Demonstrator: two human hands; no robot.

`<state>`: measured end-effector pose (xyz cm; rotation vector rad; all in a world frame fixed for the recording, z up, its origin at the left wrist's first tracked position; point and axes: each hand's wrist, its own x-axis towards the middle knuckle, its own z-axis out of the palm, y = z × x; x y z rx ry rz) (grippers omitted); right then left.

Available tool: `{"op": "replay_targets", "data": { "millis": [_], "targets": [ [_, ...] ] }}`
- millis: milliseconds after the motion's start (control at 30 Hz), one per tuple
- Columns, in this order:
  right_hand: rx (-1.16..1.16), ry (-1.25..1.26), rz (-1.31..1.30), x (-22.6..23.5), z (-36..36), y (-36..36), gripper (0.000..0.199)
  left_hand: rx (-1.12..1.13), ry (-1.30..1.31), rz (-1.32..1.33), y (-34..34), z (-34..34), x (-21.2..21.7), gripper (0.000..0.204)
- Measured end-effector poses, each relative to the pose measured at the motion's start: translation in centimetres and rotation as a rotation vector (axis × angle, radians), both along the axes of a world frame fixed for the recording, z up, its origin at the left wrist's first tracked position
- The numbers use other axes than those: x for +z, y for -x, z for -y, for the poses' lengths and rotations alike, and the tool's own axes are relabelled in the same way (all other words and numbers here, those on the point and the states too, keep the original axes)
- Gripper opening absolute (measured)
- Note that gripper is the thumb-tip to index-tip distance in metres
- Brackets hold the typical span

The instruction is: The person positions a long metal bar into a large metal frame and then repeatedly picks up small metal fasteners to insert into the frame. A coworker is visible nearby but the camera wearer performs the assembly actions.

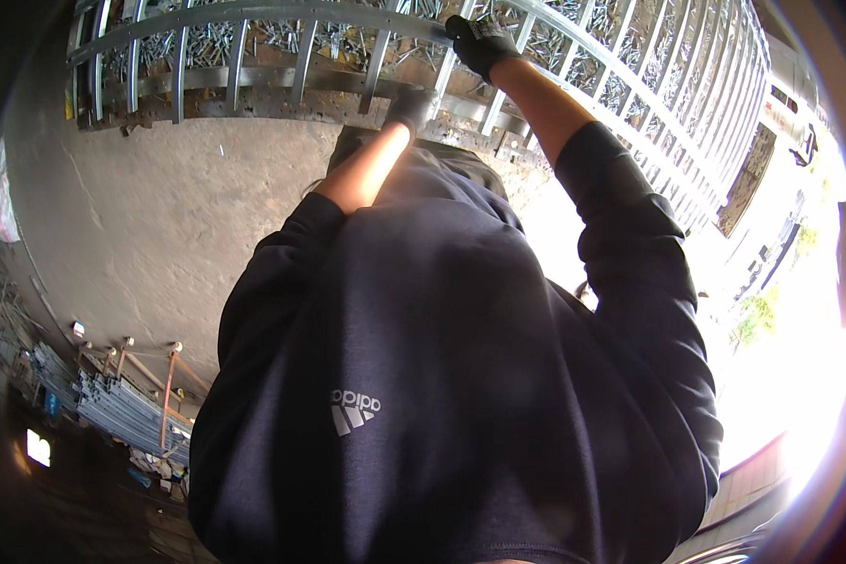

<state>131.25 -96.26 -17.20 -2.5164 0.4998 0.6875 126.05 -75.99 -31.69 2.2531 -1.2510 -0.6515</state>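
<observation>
A long grey metal frame [301,68], built like a ladder from two rails and several crossbars, runs across the far side. My right hand [482,45], in a dark glove, is closed on its far rail beside a crossbar. Closer to me, my left hand [412,105], also gloved, rests against the near rail at the lower end of that crossbar. Haze and glare blur its fingers, so their grip does not show. Both forearms are bare below pushed-up dark sleeves.
Many short metal pieces [338,42] lie beneath the frame. More barred metalwork [667,103] extends to the right. Concrete floor [160,216] spreads to the left. Bundled grey metal lengths [127,411] stand by a reddish rack [168,390] at lower left. Bright light washes out the right side.
</observation>
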Motion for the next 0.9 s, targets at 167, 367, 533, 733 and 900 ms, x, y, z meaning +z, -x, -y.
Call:
{"op": "replay_targets", "data": {
  "millis": [167,367,533,733,900],
  "targets": [
    [0.208,0.117,-0.004,-0.9,0.8,-1.5,0.038,0.479,0.159,-0.661,0.9,-1.4,2.0,0.015],
    [0.669,0.275,0.206,-0.9,0.4,-0.9,0.023,1.043,0.182,-1.563,-0.3,-4.0,12.1,0.046],
    [0.617,0.280,0.186,0.7,-0.1,-0.7,0.020,0.953,0.430,-1.920,-2.2,-5.6,18.3,0.068],
    [0.320,0.166,0.646,3.3,-1.6,3.4,0.043,0.836,0.654,-1.914,-0.8,-5.9,20.9,0.078],
    [0.338,-0.695,0.512,6.2,-6.8,8.9,0.031,0.960,0.645,-1.896,0.9,-5.0,20.1,0.075]
  ]
}}
